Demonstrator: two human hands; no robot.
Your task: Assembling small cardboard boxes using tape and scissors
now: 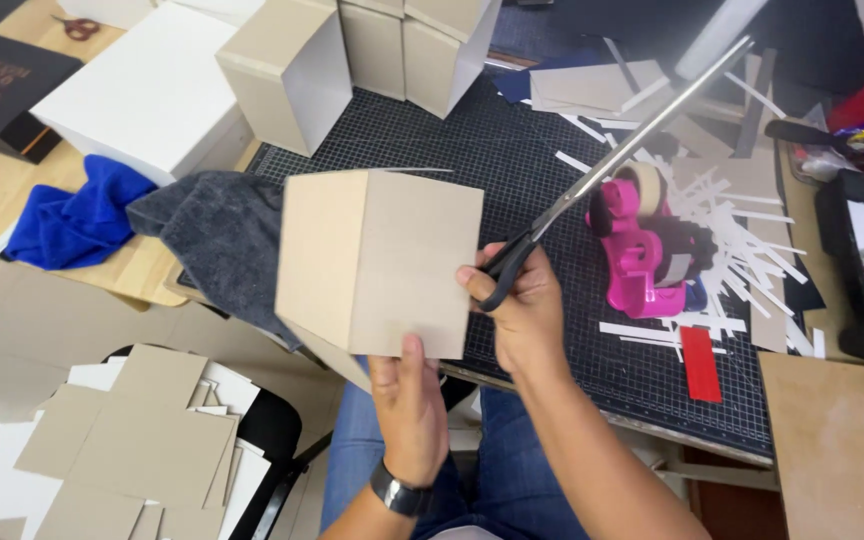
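So the left hand (407,400) is pinching the bottom edge of a folded-up tan cardboard box (382,262), thumb on the front face, holding it up over the front edge of the black cutting mat (512,160), roughly at the middle of the view. The right hand (524,305) is closed around the black handles of a long pair of scissors (622,145), blades together as far as I can tell and pointing up and away to the right, not touching the box rn. Progress-wise, imo the box already looks assembled w/ at least two sides and a corner squared up, and there's a thin flap or edge sticking out along the top that prob still needs a trim, but I can't see the far side or the inside so no idea if it's fully closed up. Behind it sits a row of finished-looking boxes (352,50), white and tan, so a bunch seem done, and on the chair down left there's a stack of flat cardboard blanks (132,440), so plenty left too. Other stuff: pink tape dispenser (637,255) just right of the scissor hand, a mess of white paper strips (732,240) past it, a red strip (700,362), a grey cloth (217,235) and blue cloth (72,220) to the left. The dispenser and the strips crowd the right side a bit.
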